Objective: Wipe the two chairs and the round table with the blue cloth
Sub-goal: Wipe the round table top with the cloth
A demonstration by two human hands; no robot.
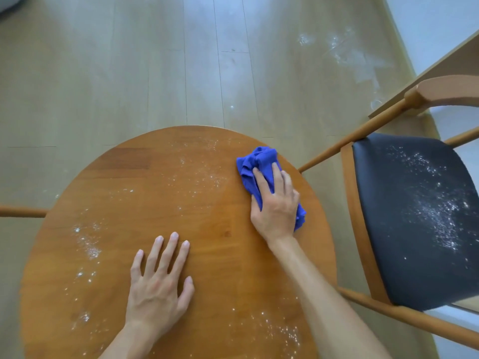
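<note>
Two hands are on the round table point(145, 193), well apart from each other. At about two o'clock on the tabletop, the right hand point(276, 206) lies palm down on the bunched blue cloth point(259, 161), its fingers curved over the folds and pressing them against the wood close to the table's edge. Cloth sticks out beyond the fingertips and past the heel of the hand. At about six o'clock, the left hand point(158, 283) rests flat on the bare wood with its fingers straight and spread, holding nothing. White powder point(88, 244) is scattered over the tabletop, thickest toward nine o'clock and along the near edge. At three o'clock stands a wooden chair point(360, 218) whose black seat point(414, 216) is also speckled with white powder. More white smears mark the floor point(103, 73) toward one o'clock.
</note>
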